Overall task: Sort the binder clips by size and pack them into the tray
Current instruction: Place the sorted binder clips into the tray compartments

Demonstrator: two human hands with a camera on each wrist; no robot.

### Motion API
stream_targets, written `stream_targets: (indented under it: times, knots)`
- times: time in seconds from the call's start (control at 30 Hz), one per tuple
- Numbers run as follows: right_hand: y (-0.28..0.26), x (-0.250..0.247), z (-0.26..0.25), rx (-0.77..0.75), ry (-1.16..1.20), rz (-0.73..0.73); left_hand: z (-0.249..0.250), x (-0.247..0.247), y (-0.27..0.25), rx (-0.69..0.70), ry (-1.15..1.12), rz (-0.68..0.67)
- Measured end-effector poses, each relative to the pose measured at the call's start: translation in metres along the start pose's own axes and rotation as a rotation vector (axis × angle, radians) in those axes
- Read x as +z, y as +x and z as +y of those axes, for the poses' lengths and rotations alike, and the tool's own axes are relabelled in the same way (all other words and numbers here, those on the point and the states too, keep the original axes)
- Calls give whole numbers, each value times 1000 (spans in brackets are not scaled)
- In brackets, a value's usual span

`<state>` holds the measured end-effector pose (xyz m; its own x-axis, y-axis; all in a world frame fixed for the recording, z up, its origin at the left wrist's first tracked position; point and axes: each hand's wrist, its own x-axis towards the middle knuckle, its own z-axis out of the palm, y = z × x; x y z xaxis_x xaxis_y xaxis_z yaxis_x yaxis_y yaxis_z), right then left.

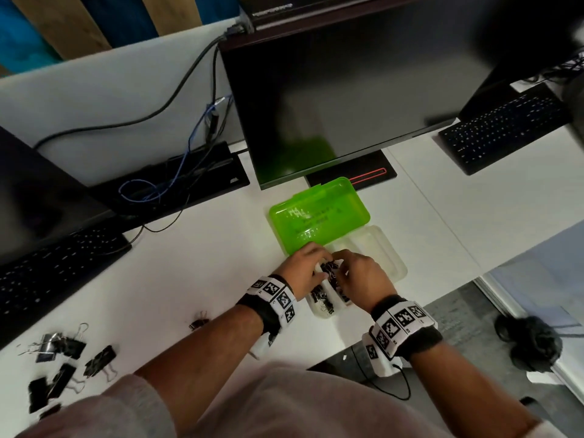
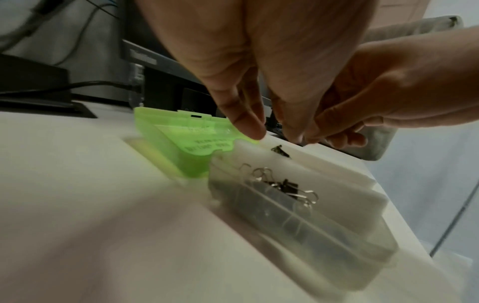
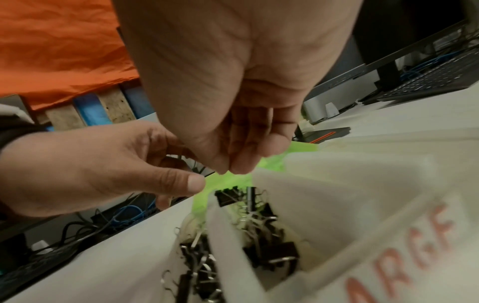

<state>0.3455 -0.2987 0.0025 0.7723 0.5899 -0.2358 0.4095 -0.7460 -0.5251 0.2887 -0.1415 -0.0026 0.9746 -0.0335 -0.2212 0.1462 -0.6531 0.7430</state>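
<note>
A translucent white tray (image 1: 396, 263) with a green lid (image 1: 319, 213) folded open behind it sits mid-desk. Its left compartment holds several small black clips (image 3: 197, 272), and the middle one holds medium clips (image 3: 261, 225). The right compartment, lettered in red, shows no clips. My left hand (image 1: 319, 262) hovers over the tray's far end with its fingers loosely extended (image 2: 249, 127) and nothing in it. Beside it, my right hand (image 3: 228, 171) has thumb and fingertips pressed together, with nothing seen between them. One clip (image 2: 279, 150) lies in the tray just below the fingertips.
Several large black binder clips (image 1: 63, 346) lie loose at the desk's near left, and one small clip (image 1: 199, 323) lies by my left forearm. A monitor (image 1: 331, 99) stands behind the tray. Keyboards (image 1: 47, 267) sit at left and far right. Cables (image 1: 177, 181) trail at the back.
</note>
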Motion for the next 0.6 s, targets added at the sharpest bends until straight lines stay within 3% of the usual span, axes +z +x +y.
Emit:
stream_targets:
  times: [0.13, 0.2, 0.4, 0.6]
  knots:
    - [13, 15, -35, -154, 45, 13, -26, -20, -35, -72, 31, 173]
    - [17, 31, -58, -246, 26, -86, -48, -30, -64, -170, 55, 229]
    - [19, 96, -120, -464, -187, -559, -117, -46, -175, -548, 89, 283]
    - [17, 141, -163, -607, -336, -723, -144, -52, -267, -808, 47, 296]
